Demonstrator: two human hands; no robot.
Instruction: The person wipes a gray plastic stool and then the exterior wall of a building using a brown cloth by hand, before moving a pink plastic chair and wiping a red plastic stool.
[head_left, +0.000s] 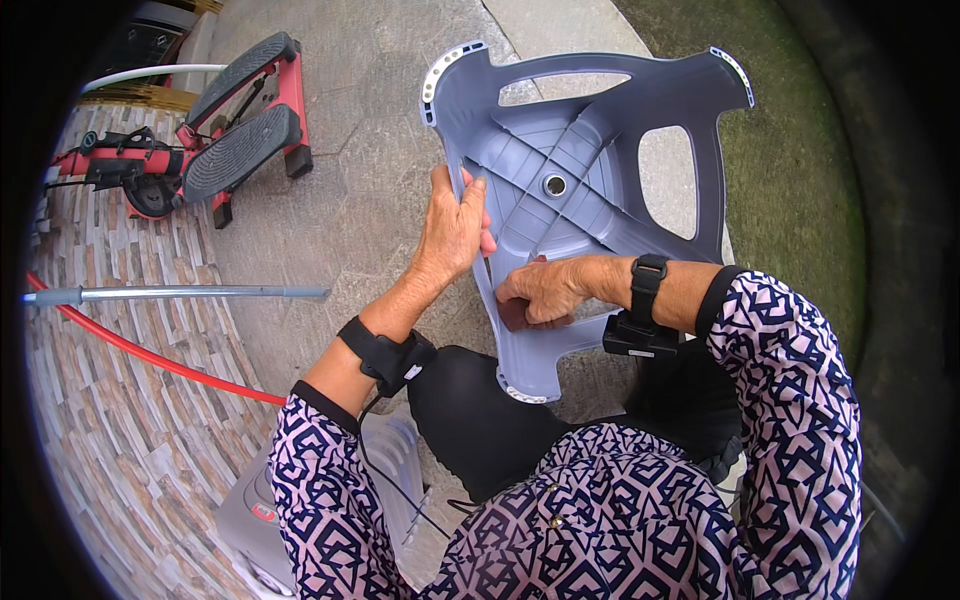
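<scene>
A blue-grey plastic stool (517, 150) is upside down before me, its legs pointing up and the ribbed underside of its seat showing. My left hand (454, 232) grips the stool's left side by the edge, thumb inside. Lower down, my right hand (551, 289) holds a reddish-brown piece (513, 315), perhaps sandpaper, against the inner face of the near leg. Fingers cover much of that piece, so its full shape is hidden. White inserts sit in the leg ends.
A red-and-black mini stepper (240, 150) stands at upper left. A metal pole (187, 293) and a red hose (157, 360) extend in from the left. Beside my left arm is a grey plastic container (247, 510). Mossy ground (787, 210) lies to the right.
</scene>
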